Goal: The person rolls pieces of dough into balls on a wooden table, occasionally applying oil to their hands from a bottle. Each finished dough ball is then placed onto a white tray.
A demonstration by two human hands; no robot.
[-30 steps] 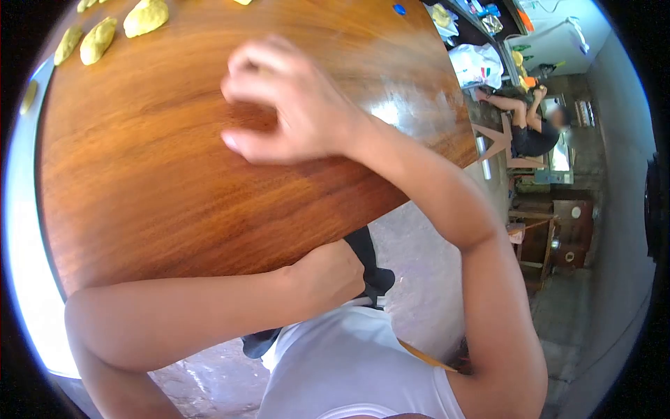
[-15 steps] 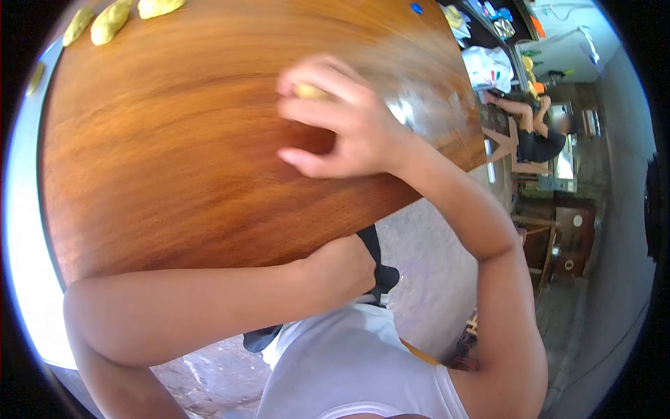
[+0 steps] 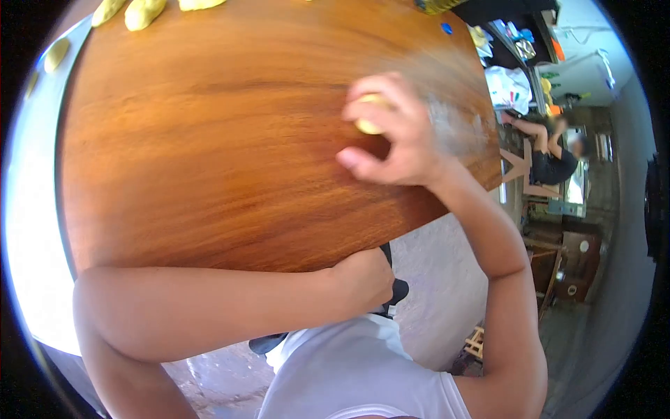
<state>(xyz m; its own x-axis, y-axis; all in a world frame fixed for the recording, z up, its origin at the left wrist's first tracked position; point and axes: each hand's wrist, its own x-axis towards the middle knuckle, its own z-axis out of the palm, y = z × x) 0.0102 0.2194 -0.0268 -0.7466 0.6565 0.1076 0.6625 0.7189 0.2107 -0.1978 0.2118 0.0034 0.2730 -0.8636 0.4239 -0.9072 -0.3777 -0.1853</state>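
Note:
My right hand [image 3: 394, 133] is over the wooden table, its fingers curled on a small rounded piece of yellow dough [image 3: 371, 124]. The thumb stands apart from the dough, pointing left. Part of the piece shows between the fingers; the rest is covered by them. My left hand [image 3: 364, 279] is low at the near table edge, by my waist. Only its back shows, and its fingers are hidden. Black cloth [image 3: 399, 292] is beside it. At the far left lie more yellow dough pieces [image 3: 145, 14], longer and smooth.
The brown wooden table [image 3: 209, 174] spans the view, with a pale powdery patch [image 3: 453, 129] right of my hand. A blue cap [image 3: 447, 28] lies near the far edge. Beyond stand a white plastic bag [image 3: 507, 89] and a seated person [image 3: 551, 157]. A pale surface [image 3: 35, 209] borders the left.
My right hand and the dough appear further right and slightly lower in view. The whole view has also shifted, bringing more dough pieces in at the left. My left hand stays by the table edge.

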